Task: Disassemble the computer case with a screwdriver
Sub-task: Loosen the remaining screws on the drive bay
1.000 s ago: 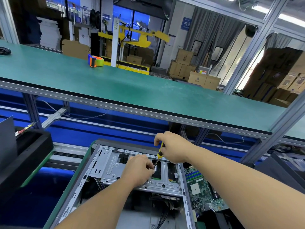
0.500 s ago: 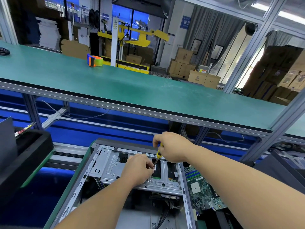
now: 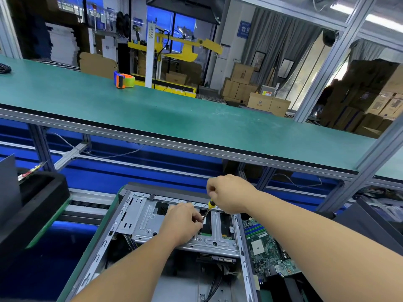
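Observation:
An open computer case [image 3: 102,247] lies flat on the green-edged bench in front of me, its silver drive bracket [image 3: 148,223] across the far end and a green motherboard [image 3: 268,249] at the right. My right hand [image 3: 229,195] is closed around the yellow-and-black handle of a small screwdriver [image 3: 209,207], whose shaft slants down onto the bracket. My left hand [image 3: 182,223] rests on the bracket with its fingertips pinched at the shaft near the tip. The tip and the screw are hidden by my fingers.
A long green shelf [image 3: 174,118] on an aluminium frame runs overhead beyond the case, with a blue-and-orange tape dispenser [image 3: 123,80] on it. A black foam tray [image 3: 32,205] sits at the left. Cables [image 3: 216,286] run inside the case. Cardboard boxes [image 3: 250,92] stand behind.
Both hands stay at the same spot on the bracket; the right hand has shifted slightly on the screwdriver handle. The camera has tilted slightly.

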